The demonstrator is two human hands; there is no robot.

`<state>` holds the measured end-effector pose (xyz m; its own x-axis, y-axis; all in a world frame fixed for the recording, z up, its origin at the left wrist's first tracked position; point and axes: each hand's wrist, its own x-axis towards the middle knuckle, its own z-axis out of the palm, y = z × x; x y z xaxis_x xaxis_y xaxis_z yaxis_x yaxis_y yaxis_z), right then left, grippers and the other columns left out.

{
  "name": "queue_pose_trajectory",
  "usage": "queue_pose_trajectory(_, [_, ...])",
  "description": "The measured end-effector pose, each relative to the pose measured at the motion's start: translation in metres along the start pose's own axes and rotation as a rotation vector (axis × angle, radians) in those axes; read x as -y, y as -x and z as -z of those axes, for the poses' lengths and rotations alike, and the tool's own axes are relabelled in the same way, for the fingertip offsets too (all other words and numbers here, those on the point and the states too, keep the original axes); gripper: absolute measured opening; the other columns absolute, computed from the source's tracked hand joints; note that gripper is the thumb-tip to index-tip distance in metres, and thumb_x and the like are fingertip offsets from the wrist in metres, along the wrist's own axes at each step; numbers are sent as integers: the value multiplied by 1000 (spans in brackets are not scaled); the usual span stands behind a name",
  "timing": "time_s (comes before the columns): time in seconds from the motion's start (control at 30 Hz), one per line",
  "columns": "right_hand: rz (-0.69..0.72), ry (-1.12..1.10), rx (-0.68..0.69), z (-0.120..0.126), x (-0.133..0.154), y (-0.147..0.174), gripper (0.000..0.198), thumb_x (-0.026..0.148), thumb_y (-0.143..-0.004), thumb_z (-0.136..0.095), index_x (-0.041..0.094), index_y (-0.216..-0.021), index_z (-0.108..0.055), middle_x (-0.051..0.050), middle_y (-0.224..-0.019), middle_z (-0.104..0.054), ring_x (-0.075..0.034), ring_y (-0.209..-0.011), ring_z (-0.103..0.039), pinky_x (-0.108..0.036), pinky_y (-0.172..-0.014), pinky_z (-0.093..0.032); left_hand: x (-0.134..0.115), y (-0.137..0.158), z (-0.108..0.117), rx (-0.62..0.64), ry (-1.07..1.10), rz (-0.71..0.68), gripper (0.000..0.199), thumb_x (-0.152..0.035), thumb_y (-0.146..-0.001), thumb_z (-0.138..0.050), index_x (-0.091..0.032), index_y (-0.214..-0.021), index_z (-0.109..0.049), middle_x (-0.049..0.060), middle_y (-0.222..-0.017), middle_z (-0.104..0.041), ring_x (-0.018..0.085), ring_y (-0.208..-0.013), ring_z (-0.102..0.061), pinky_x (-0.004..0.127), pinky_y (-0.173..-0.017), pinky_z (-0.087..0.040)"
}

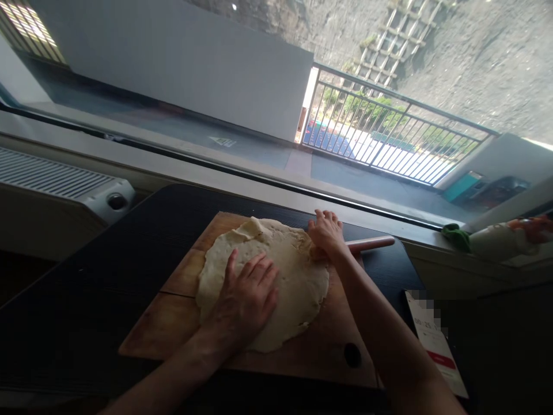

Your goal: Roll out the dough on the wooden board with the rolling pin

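The left hand (250, 294) is lying palm down on the dough (298, 288), its fingers loosely spread and gripping nothing; the sheet is reaching out on both sides of them. Farther right, the right hand (327, 230) is sitting nearer the rolling pin (374, 244), fingers extended, not wrapping it; I can't tell whether its palm is pressing. The pin's long axis is running rightward from below those fingers. Beyond, a phone (451, 374) is showing "00:25", the rest blurred, no brand readable.
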<state>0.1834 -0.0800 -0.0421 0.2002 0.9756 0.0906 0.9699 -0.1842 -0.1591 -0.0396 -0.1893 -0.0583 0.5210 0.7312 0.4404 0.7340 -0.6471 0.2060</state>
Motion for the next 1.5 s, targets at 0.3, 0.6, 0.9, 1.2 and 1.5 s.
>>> queue_pose_trajectory(0.3, [27,-29,69,0,-18,29,51,43,-92,-28,24,-139,-37,-8,-143,-38,-27,-135,-21,-45,-106,-22,-1,0,-1,-2,1,-1,32,-29,-89,-44,-19,-115,-61,9,-123,-61,27,-124,-46,59,-113,-1])
queue_pose_trajectory(0.6, [30,-36,-86,3,8,-6,45,35,-93,-33,18,-133,-43,-13,-135,-44,-27,-132,-28,-43,-103,-26,-3,0,2,7,-18,3,31,-28,-90,-44,-19,-115,-61,9,-122,-61,26,-122,-48,60,-112,-2])
queue_pose_trajectory(0.9, [42,-70,-142,2,-10,24,47,44,-93,-31,21,-131,-46,-10,-134,-47,-27,-132,-28,-44,-104,-25,-2,1,-2,20,-27,-6,32,-29,-91,-43,-19,-116,-59,10,-124,-59,25,-124,-46,59,-113,-3])
queue_pose_trajectory(1.2, [30,-127,-73,2,-16,40,48,39,-92,-34,20,-136,-42,-11,-137,-45,-29,-133,-28,-48,-104,-26,-2,4,-1,16,-41,-14,30,-27,-89,-46,-21,-116,-58,8,-124,-59,25,-124,-45,59,-114,-1])
queue_pose_trajectory(1.5, [285,-438,-134,14,-106,116,46,5,-77,-34,20,-110,-61,-5,-122,-57,-18,-124,-41,-34,-104,-33,-31,-48,-6,46,69,-84,30,-20,-89,-41,-21,-114,-58,6,-124,-61,24,-128,-40,57,-113,1])
